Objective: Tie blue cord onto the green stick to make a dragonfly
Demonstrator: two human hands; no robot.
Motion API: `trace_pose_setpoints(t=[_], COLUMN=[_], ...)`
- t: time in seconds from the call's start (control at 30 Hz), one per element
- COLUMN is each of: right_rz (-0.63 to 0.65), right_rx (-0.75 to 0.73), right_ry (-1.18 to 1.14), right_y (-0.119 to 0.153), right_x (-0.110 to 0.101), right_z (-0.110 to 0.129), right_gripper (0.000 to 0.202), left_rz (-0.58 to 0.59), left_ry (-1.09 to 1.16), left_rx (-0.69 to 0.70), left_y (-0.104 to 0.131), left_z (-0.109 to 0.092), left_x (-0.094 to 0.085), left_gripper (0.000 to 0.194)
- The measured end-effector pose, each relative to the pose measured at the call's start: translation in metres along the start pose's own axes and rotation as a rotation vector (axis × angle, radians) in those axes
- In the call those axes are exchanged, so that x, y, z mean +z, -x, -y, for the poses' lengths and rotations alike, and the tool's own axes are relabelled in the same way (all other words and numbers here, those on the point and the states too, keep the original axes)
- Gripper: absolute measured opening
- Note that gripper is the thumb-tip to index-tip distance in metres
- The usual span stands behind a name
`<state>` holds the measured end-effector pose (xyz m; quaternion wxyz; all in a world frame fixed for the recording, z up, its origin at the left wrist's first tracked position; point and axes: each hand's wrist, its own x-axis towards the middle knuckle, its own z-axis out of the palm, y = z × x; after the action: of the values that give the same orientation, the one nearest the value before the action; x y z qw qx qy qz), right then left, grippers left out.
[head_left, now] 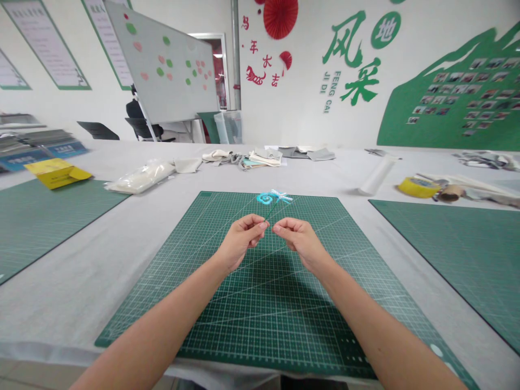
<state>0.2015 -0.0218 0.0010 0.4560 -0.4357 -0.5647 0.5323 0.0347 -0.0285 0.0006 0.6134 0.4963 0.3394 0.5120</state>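
Above the middle of a green gridded cutting mat (227,325), my left hand (244,238) pinches a thin dark green stem (271,212). At the stem's far end are a light blue spiral (265,198) and a white and blue piece with several thin arms (281,196). Just right of the stem, my right hand (299,238) is closed, thumb against index finger, close to the left fingertips. Whatever it may hold is too small to make out.
Two more green mats (49,216) (455,244) flank the middle one. A yellow packet (59,172) and plastic-wrapped bundle (142,176) lie left. Fabric scraps (264,157) lie behind. Right are yellow tape (418,187) and a cardboard tube (450,193).
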Motion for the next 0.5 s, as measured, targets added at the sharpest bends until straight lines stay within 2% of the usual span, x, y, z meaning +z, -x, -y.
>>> trace_pose_setpoints(t=[0.23,0.5], right_rz=[-0.038,-0.125], right_rx=[-0.014,-0.084], right_ry=[0.097,0.511], right_y=[-0.003,-0.014], right_x=[-0.007,-0.022], right_z=[-0.001,-0.014], right_gripper=[0.023,0.020], left_rz=[-0.040,0.014], left_ry=[0.004,-0.077], left_rx=[0.061,0.064], left_y=[0.000,0.002], left_z=[-0.001,-0.001], left_x=[0.000,0.000], left_gripper=[0.018,0.017])
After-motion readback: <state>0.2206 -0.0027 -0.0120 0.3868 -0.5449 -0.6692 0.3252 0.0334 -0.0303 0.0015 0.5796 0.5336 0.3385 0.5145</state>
